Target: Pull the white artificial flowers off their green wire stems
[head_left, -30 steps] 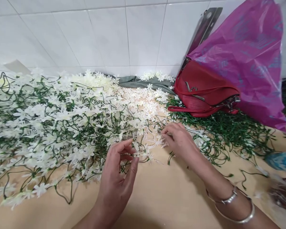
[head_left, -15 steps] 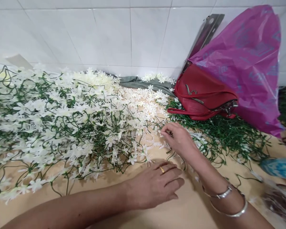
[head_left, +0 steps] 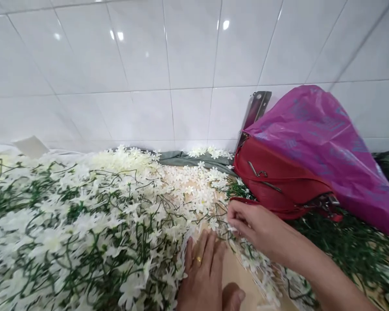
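My left hand [head_left: 202, 274], with a gold ring, lies with fingers stretched forward on the tan work surface [head_left: 243, 276]. Its outer edge touches a big heap of white artificial flowers [head_left: 94, 229] on green wire-like stems. To the right, my right hand [head_left: 251, 224] has thumb and fingers curled together in a pinch just in front of a red handbag [head_left: 272, 172]. Whatever might be between those fingertips is hidden. Small loose white blossoms [head_left: 194, 190] are scattered beyond both hands, and white stringy pieces [head_left: 261, 270] lie under my right forearm.
A purple plastic bag [head_left: 324, 142] drapes over the handbag, beside a metal bar [head_left: 254, 110] leaning on the white tiled wall [head_left: 191, 52]. Green stems [head_left: 340, 242] pile up at right. Grey-green cloth [head_left: 194, 160] lies along the wall.
The view has tilted up toward the wall. My left hand has turned from pointing right to pointing forward, against the heap. My right hand stays pinched, now close to the handbag.
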`<state>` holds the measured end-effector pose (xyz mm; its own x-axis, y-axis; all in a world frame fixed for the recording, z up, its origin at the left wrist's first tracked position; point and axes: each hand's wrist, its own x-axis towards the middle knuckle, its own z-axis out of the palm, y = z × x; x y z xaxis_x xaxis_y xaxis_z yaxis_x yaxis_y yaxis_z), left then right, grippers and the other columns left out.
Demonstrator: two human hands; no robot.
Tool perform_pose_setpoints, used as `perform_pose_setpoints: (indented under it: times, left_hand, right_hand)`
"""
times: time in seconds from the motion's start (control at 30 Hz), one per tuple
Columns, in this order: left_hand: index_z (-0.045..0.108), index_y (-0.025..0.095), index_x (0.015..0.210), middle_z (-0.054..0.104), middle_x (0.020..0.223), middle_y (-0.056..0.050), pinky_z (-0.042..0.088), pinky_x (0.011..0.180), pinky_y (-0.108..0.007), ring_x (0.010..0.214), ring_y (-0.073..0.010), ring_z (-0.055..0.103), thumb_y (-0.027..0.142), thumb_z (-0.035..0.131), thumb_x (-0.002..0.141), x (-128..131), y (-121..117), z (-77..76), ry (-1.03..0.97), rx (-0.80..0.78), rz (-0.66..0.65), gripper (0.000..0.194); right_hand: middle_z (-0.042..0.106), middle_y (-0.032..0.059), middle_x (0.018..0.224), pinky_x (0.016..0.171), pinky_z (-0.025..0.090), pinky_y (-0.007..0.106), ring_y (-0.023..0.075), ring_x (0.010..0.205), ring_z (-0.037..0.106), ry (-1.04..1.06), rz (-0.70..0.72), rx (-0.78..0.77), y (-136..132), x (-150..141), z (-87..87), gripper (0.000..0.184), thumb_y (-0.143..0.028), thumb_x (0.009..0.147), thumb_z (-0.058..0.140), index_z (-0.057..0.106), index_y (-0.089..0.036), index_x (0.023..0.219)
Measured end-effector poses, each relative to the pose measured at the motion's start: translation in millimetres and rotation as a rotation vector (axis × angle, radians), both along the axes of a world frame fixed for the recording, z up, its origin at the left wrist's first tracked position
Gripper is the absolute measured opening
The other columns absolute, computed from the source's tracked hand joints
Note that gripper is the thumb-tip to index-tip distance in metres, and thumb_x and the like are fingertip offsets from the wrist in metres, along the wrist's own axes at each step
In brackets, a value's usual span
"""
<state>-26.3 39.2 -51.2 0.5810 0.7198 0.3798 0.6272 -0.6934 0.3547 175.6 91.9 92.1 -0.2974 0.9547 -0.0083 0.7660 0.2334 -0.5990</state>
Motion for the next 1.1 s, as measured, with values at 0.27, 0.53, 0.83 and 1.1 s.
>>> perform_pose_setpoints:
  times: [0.27, 0.53, 0.83, 1.1]
  left_hand:
    - [0.064, 0.020, 0.127, 0.074, 0.120, -0.016, 0.053, 0.096, -0.042, 0.113, -0.0320, 0.069, 0.045, 0.051, 0.102, 13, -3, -0.5, -0.622, -0.340, 0.296, 0.038]
    - [0.061, 0.021, 0.081, 0.066, 0.074, -0.004, 0.047, 0.061, -0.024, 0.064, -0.0171, 0.062, 0.057, 0.049, 0.100, 10, -9, 20.9, -0.729, -0.456, 0.374, 0.043]
    - [0.055, 0.021, 0.080, 0.069, 0.087, -0.006, 0.061, 0.074, -0.028, 0.074, -0.0177, 0.072, 0.045, 0.066, 0.090, 17, -6, 10.1, -1.021, -0.552, 0.301, 0.028]
    - [0.069, 0.019, 0.093, 0.071, 0.077, -0.006, 0.054, 0.073, -0.027, 0.072, -0.0197, 0.069, 0.059, 0.051, 0.099, 7, -8, 24.2, -0.808, -0.569, 0.332, 0.044]
  right_hand:
    - [0.063, 0.0009, 0.080, 0.074, 0.045, 0.028, 0.0170, 0.080, 0.061, 0.520, 0.363, -0.327, 10, -8, -34.2, 0.022, -0.038, 0.083, 0.081, 0.075, -0.018, 0.076]
    - [0.063, -0.0009, 0.075, 0.065, 0.041, 0.026, 0.0135, 0.069, 0.055, 0.743, 0.246, -0.349, 25, -8, -66.4, 0.029, -0.045, 0.083, 0.080, 0.073, -0.017, 0.085]
    - [0.070, 0.0104, 0.107, 0.099, 0.043, 0.046, 0.0277, 0.106, 0.059, 0.263, -0.108, 0.362, 30, -36, -91.6, 0.020, -0.009, 0.088, 0.056, 0.069, -0.020, 0.095]
    - [0.066, 0.0039, 0.088, 0.080, 0.048, 0.032, 0.0206, 0.086, 0.063, 0.468, -0.215, 0.397, 31, -31, -90.1, 0.016, -0.011, 0.091, 0.054, 0.065, -0.021, 0.085]
